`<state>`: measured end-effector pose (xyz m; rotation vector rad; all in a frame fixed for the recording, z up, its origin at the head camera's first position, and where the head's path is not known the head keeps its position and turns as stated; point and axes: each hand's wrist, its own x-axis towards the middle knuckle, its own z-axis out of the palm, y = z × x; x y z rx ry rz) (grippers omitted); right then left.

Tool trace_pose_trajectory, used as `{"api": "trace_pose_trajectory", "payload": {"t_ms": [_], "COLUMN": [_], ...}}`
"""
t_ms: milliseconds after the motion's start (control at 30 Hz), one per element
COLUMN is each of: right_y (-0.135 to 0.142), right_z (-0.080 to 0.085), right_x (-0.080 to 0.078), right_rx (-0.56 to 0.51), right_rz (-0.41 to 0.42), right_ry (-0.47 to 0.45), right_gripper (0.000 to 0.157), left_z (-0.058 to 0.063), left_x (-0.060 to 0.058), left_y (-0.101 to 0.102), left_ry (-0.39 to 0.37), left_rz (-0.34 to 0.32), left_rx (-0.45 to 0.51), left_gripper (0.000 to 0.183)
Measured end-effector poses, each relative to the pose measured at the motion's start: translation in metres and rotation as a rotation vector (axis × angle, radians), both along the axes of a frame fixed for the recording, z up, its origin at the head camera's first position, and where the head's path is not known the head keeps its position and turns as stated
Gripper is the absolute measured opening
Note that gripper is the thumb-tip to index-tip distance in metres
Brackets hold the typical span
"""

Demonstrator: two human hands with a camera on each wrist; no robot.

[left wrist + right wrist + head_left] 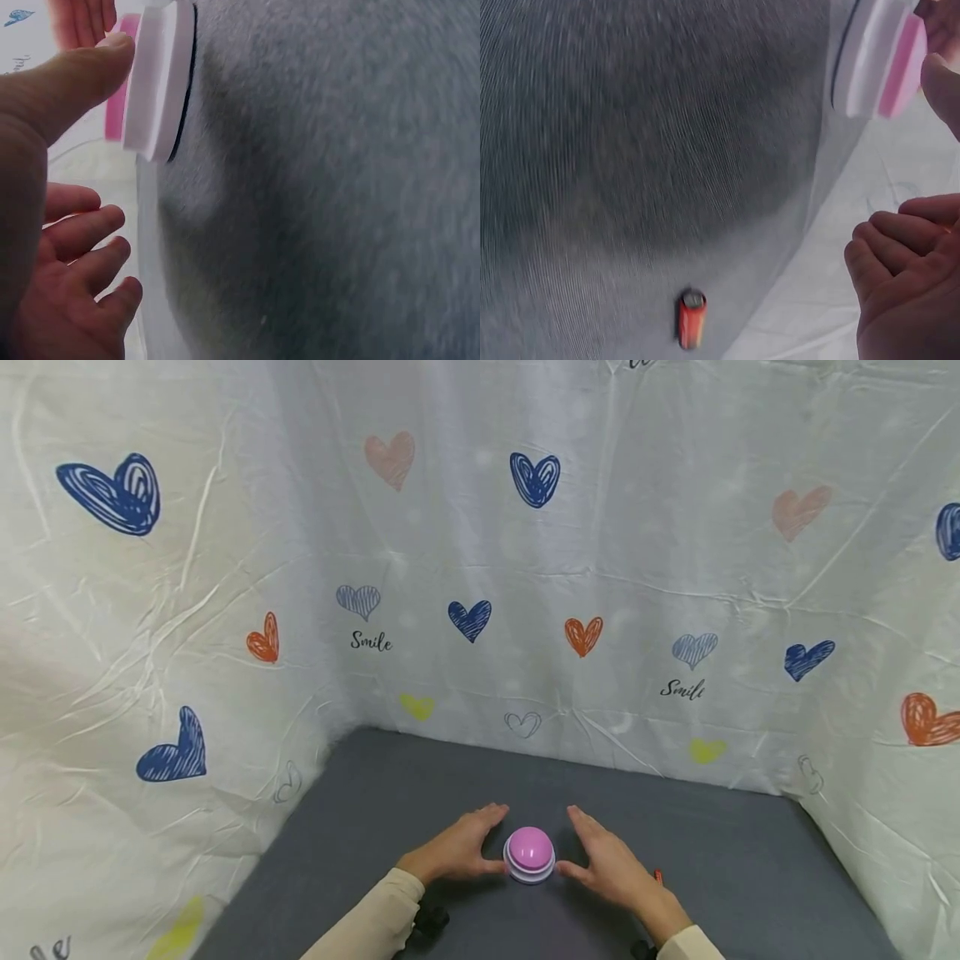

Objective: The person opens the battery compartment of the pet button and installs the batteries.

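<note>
You are bringing both hands in on the round pink dome button with a white plastic base (529, 854), which is sitting on the dark grey felt-covered counter (735, 860) directly between your palms. Your left hand (457, 849) is cupping its left flank; in the left wrist view the thumb tip is touching the white rim, while the other fingers are lying relaxed and apart from it. Your right hand (611, 864) is curving round the other flank with loosely bent fingers, the thumb just beside the base; whether it is actually touching cannot be told. Neither hand is gripping the button yet.

To do this well, judge it as a two-sided pinch on the base: be pressing on the white rim rather than the pink dome, keeping pressure even from both sides so it is not skidding on the felt.

A small orange cylindrical battery-like object (691, 321) is lying on the counter just outside your right hand, so be keeping your wrist off it.

Beyond your fingertips, the white sheet with drawn hearts (637, 577) is showing the word "Smile" (371, 642) twice.
</note>
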<state>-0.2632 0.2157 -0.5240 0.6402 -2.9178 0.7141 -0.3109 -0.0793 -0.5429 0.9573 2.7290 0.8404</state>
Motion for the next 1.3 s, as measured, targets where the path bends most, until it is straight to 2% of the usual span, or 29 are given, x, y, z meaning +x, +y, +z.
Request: {"api": "trace_pose_trajectory", "payload": {"t_ms": [200,367,533,800,967,1133,1300], "right_y": [-0.008,-0.013,-0.018,-0.022,-0.022,-0.022,-0.020], "right_z": [-0.011,-0.018,-0.024,-0.030,-0.029,-0.025,-0.006], "right_x": [-0.002,-0.004,-0.002,-0.001,-0.002,-0.001,0.000], "right_rx": [0.014,0.008,0.017,0.009,0.003,-0.021,-0.066], "right_rz": [0.075,0.121,0.133,0.131,0.129,0.114,0.108], "right_ry": [-0.007,-0.052,-0.087,-0.039,-0.015,-0.019,0.021], "right_gripper": [0.092,0.090,0.087,0.076,0.073,0.075,0.075], "left_z": [-0.006,-0.010,-0.013,-0.016,-0.011,-0.009,0.002], "left_x": [0.001,0.003,0.008,0.012,0.013,0.011,0.009], "left_y": [0.006,0.009,0.015,0.020,0.020,0.017,0.015], "left_ry": [-0.003,-0.014,-0.010,0.017,0.035,0.088,0.090], "left_rz": [-0.027,-0.045,-0.033,-0.020,-0.012,-0.057,-0.057], "left_rx": [-0.010,-0.012,-0.008,0.021,0.014,0.056,0.124], "left_gripper": [0.094,0.088,0.083,0.074,0.074,0.073,0.074]}}
